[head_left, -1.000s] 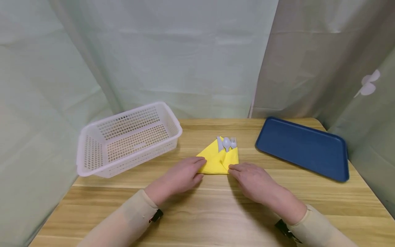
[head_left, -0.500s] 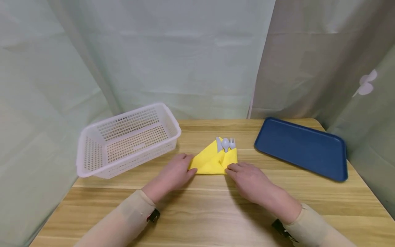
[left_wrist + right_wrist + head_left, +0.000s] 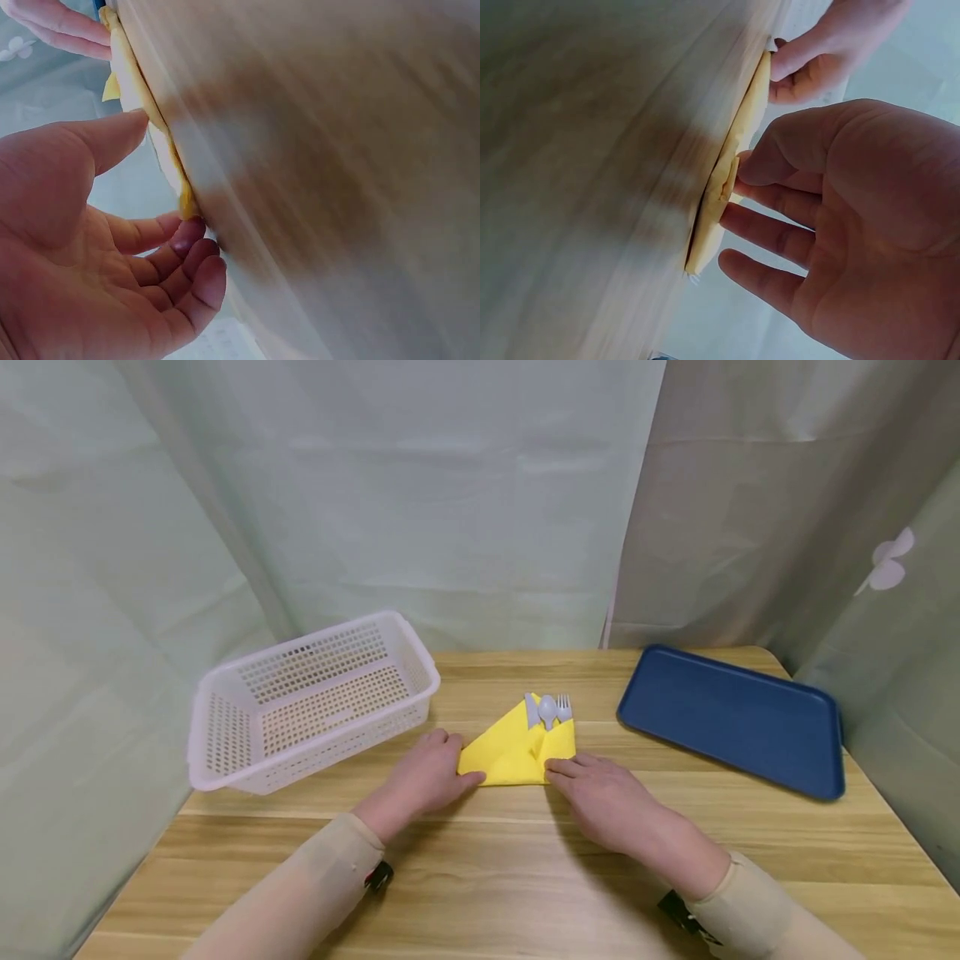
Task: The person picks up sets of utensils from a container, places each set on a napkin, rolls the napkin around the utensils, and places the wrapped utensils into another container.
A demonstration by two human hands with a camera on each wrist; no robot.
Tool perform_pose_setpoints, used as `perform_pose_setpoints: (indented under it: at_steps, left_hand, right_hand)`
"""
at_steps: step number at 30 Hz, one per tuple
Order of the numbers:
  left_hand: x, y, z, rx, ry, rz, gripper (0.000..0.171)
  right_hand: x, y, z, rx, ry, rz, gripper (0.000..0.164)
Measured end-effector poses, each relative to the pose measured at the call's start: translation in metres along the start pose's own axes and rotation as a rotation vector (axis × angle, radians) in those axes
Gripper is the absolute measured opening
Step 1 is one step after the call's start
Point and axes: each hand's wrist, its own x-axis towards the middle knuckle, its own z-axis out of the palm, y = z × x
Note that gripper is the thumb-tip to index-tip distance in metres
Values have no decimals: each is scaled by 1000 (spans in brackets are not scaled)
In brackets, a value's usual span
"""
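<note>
A folded yellow napkin (image 3: 512, 752) lies flat mid-table, slanting down to a corner at its left. Out of its pocket stick the tops of a grey knife (image 3: 532, 711), spoon (image 3: 548, 709) and fork (image 3: 564, 707); their lower parts are hidden inside. My left hand (image 3: 423, 777) holds the napkin's left end, with the thumb (image 3: 124, 135) at the front edge and the fingers (image 3: 199, 289) curled at the corner. With its fingertips, my right hand (image 3: 606, 793) presses on the folded flap near the napkin's lower right; its fingers (image 3: 769, 232) are fairly straight.
To the left stands a white perforated plastic basket (image 3: 337, 737) with nothing in it. A bare dark blue tray (image 3: 731, 720) lies at the right rear. Curtains (image 3: 450, 502) hang behind and beside the wooden table (image 3: 495, 885).
My left hand has slid left from on top of the napkin to its left corner, uncovering more yellow cloth. The right hand stays on the flap, almost still.
</note>
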Motion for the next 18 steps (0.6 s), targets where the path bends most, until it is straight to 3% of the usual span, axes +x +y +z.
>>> perform_pose_setpoints:
  at_steps: [8,18]
  left_hand:
    - [7,-3,2,-42,-38,-12,63]
    - [13,-3,2,-81,-36,15,41]
  right_hand:
    - [-1,1,1,5,-8,-8,45]
    - [0,0,-1,16,-23,0,47]
